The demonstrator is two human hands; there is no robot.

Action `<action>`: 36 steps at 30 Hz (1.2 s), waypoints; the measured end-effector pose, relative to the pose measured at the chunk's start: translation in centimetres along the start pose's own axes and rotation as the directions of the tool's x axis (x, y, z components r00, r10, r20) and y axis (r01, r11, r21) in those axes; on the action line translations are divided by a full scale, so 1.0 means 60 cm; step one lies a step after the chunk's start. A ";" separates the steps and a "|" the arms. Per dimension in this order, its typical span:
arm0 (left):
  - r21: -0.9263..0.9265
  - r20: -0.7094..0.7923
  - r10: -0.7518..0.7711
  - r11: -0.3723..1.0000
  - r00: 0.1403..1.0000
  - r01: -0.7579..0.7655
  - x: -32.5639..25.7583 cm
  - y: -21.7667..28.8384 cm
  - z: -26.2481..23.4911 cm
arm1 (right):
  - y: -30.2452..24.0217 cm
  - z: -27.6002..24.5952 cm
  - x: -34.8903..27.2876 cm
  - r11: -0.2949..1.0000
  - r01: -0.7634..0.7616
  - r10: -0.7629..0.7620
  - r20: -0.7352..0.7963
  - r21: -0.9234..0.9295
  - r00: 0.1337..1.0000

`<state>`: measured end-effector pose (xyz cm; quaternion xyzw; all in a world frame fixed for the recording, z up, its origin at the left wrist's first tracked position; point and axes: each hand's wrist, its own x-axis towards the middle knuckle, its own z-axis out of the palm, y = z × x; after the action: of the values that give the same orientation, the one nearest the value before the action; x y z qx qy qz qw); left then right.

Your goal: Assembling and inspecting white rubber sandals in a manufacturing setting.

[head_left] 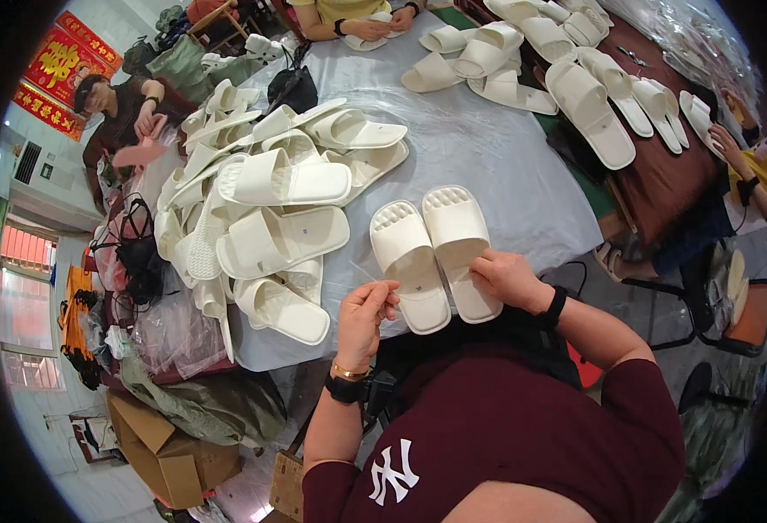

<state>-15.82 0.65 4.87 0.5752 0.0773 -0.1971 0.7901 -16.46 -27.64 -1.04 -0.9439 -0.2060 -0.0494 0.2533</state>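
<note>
Two cream slippers lie side by side in front of me at the table's near edge, toes pointing away: a left slipper (pixel 401 248) and a right slipper (pixel 455 228). My right hand (pixel 510 281) has its fingers closed on the side of the right slipper near the heel. Beside the left slipper's heel, my left hand (pixel 364 318) is closed in a pinch; what is between its fingertips, if anything, is too small to make out. To the left rises a loose heap of similar slippers (pixel 292 179), lying at many angles.
Plastic sheeting (pixel 523 166) covers the table. More slippers (pixel 588 113) lie at the far right. Across the table a person's hands (pixel 368 31) hold a slipper; others work at left (pixel 126 113) and right (pixel 732 148). A cardboard box (pixel 170 453) stands lower left, a chair (pixel 745 318) at right.
</note>
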 end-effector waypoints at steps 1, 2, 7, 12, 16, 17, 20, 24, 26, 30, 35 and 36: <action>-0.009 -0.009 -0.005 1.000 1.000 0.005 0.000 0.001 -0.002 | 0.000 0.000 -0.001 1.000 -0.005 0.005 -0.004 0.000 1.000; -0.019 -0.018 -0.012 1.000 1.000 0.011 -0.001 0.000 -0.004 | -0.003 -0.002 -0.002 1.000 -0.012 0.012 -0.007 -0.001 1.000; -0.056 -0.026 -0.028 0.998 0.999 0.027 -0.002 -0.004 -0.012 | -0.012 -0.001 -0.002 0.999 0.021 -0.017 -0.076 0.046 0.997; -0.104 -0.004 -0.024 0.994 1.000 0.024 0.001 -0.004 -0.015 | -0.011 0.000 0.000 1.000 0.021 -0.020 -0.049 0.015 0.999; -0.047 -0.063 -0.022 0.999 0.998 0.019 0.006 -0.007 -0.013 | -0.018 -0.007 -0.002 0.998 0.068 -0.068 -0.059 -0.003 0.996; 0.009 -0.077 -0.032 0.999 0.996 0.033 0.005 -0.008 -0.014 | -0.026 -0.015 -0.002 0.994 0.113 -0.114 -0.065 -0.006 0.991; 0.108 -0.028 -0.109 0.988 0.994 0.112 0.014 -0.032 -0.017 | -0.056 -0.034 -0.007 0.950 0.307 -0.302 -0.088 0.059 0.949; 0.234 -0.025 -0.153 0.960 0.988 0.154 0.019 -0.053 -0.001 | -0.080 -0.033 -0.022 0.894 0.433 -0.431 -0.042 0.118 0.901; 0.271 0.003 -0.223 0.939 0.975 0.213 0.022 -0.061 0.000 | -0.085 -0.035 -0.026 0.880 0.461 -0.463 -0.009 0.117 0.886; 0.292 -0.027 -0.175 0.940 0.984 0.175 0.041 -0.079 -0.002 | -0.086 -0.039 -0.021 0.849 0.515 -0.523 0.045 0.120 0.851; 0.274 -0.130 0.006 0.961 0.991 0.030 0.064 -0.086 0.000 | -0.086 -0.045 0.006 0.806 0.585 -0.591 0.050 0.089 0.805; 0.275 -0.129 0.011 0.961 0.992 0.025 0.067 -0.088 0.001 | -0.084 -0.042 0.010 0.807 0.587 -0.591 0.057 0.070 0.805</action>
<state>-14.31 -1.66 -1.15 0.6911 0.1022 -0.1711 0.6948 -17.95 -24.73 3.58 -0.8282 -0.4991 -0.0843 0.2406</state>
